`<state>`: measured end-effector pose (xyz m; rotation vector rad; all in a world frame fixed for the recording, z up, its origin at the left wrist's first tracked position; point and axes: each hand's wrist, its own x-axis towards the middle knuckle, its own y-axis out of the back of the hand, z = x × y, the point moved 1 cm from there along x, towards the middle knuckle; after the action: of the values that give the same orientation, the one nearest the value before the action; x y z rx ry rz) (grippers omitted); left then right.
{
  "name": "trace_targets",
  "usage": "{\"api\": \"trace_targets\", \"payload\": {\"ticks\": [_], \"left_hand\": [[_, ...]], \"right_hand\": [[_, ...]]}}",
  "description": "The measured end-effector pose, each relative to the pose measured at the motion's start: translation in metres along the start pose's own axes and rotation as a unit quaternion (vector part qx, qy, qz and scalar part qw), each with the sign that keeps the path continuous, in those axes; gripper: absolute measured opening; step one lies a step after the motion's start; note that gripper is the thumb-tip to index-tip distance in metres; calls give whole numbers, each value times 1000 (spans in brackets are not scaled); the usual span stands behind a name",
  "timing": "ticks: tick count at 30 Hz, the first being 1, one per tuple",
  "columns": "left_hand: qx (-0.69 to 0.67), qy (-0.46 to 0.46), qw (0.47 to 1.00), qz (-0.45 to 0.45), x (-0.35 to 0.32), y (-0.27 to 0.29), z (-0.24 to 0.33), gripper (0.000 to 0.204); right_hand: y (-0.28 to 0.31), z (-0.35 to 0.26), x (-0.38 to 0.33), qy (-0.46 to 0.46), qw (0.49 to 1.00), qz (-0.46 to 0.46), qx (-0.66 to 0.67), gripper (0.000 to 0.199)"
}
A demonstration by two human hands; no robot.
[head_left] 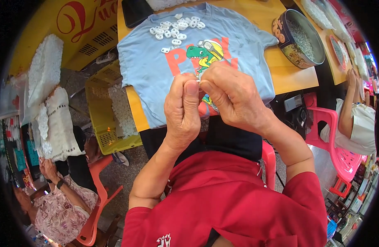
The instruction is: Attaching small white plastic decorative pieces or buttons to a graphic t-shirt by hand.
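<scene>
My left hand (182, 108) and my right hand (234, 94) meet fingertip to fingertip over the blue T-shirt (144, 70) spread on the table. Between them a sliver of a small white plastic piece (199, 78) shows, pinched by my left thumb and fingers. The right thumb and forefinger are closed against it; whatever else they grip is hidden. Farther off on the shirt lies a loose group of white two-holed plastic pieces (181, 26), which look like cord locks. One piece (165, 50) sits apart, nearer to me.
A round tin (279, 31) of small silvery bits stands at the table's right. Left of the table is a yellow crate (97, 119) with white pieces inside. Co-workers sit at left, beside an orange chair (99, 193), and at right on a pink chair (330, 123). A dark tray (136, 11) lies far left.
</scene>
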<state>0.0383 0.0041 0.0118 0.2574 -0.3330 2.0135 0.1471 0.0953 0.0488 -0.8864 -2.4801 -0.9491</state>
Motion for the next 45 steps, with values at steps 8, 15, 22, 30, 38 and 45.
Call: {"api": "trace_targets", "payload": {"ticks": [8, 15, 22, 30, 38, 45], "left_hand": [[10, 13, 1000, 5, -1, -2, -4, 22], [-121, 53, 991, -13, 1, 6, -2, 23], [-76, 44, 996, -25, 1, 6, 4, 22], [-34, 53, 997, -33, -4, 1, 8, 22], [-66, 28, 997, -5, -16, -11, 11, 20], [-53, -8, 998, 36, -18, -14, 9, 19]], "right_hand": [[-3, -3, -2, -45, 999, 16, -4, 9], [22, -2, 5, -59, 997, -41, -22, 15], [24, -2, 4, 20, 994, -65, -88, 12], [21, -1, 2, 70, 990, -77, -91, 9], [12, -5, -3, 97, 995, -19, -26, 4], [-1, 0, -6, 124, 991, 34, -39, 5]]}}
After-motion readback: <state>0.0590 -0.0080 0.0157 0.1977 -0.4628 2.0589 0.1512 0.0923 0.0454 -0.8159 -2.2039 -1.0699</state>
